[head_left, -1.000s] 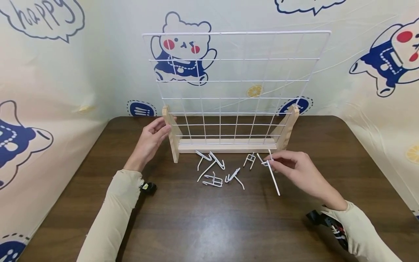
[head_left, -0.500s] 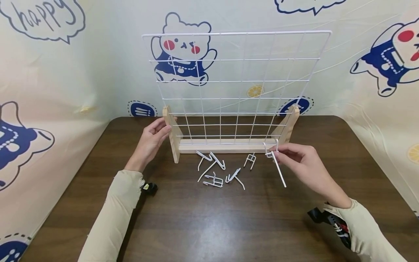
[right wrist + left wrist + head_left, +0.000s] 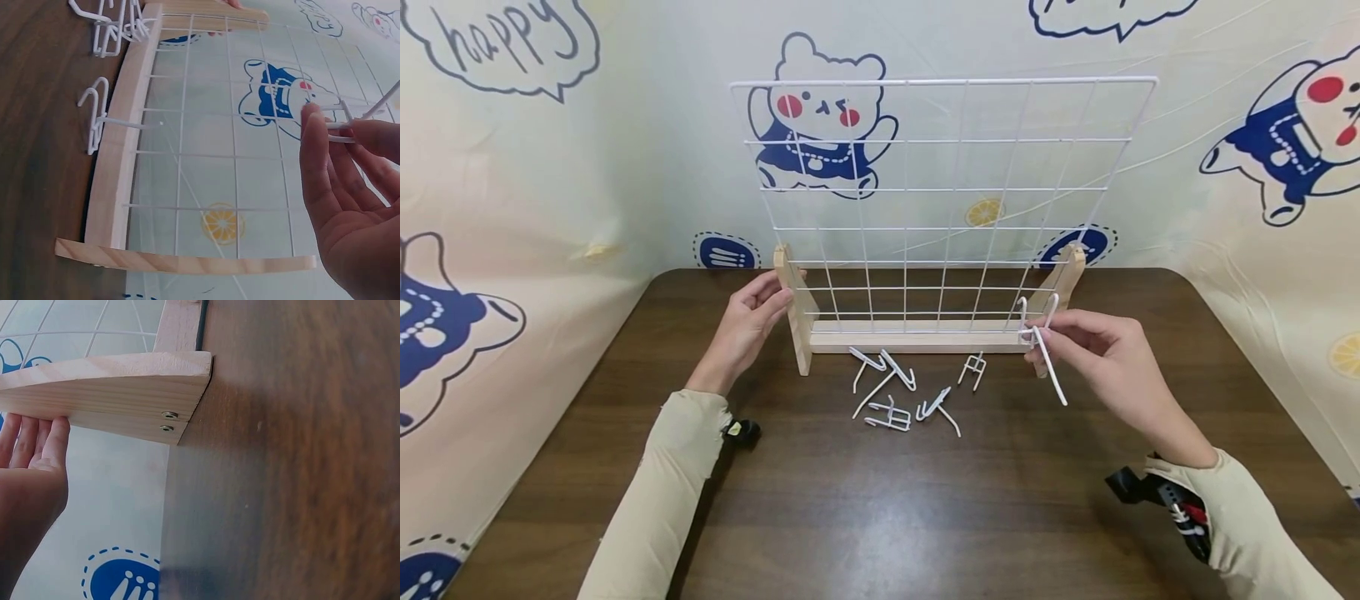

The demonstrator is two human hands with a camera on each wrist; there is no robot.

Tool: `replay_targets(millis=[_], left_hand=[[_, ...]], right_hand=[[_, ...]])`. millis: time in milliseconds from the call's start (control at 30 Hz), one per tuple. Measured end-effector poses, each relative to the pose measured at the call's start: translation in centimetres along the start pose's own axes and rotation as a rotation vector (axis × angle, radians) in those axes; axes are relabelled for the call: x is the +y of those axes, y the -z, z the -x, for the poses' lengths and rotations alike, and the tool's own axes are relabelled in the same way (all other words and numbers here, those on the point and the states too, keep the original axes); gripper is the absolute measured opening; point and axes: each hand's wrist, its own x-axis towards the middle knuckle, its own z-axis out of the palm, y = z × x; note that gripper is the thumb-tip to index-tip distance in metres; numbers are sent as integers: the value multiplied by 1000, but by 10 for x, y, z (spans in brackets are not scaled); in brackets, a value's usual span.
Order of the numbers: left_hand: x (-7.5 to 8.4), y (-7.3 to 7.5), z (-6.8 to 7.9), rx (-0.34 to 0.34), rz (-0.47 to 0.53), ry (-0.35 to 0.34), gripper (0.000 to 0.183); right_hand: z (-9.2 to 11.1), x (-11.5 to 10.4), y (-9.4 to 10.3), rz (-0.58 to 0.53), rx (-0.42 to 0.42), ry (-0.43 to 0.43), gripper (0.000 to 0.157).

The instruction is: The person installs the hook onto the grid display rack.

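The right hand (image 3: 1101, 350) pinches a white hook (image 3: 1052, 372) by the right end of the rack (image 3: 917, 342); the left hand (image 3: 741, 325) grips its left side; loose hooks (image 3: 936, 404) lie between.

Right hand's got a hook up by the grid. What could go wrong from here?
1. Slip: the right hand only pinches the hook near one end, so it might twist or drop.
2. Snag: its bare prongs point up near the grid and could catch a wire.
3. Shift: the left hand grips just the left panel; with the right panel ungripped, a bump there might swing the stand.
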Motion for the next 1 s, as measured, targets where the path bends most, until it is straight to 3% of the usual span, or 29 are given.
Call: replay_targets(millis=[333,500,733,1000], left_hand=[[1,-1,0,3,8,-2,44],[2,-2,0,7,-7,5,45],[2,-3,0,14,-5,9,44],[2,-1,1,7,-33,25,45]], right_hand=[[-10,-10,8,77,74,21,17],[-16,-15,12,32,83,25,19],[-21,-23,17,97,136,24,19],[-32,-28,22,-62,118,55,20]])
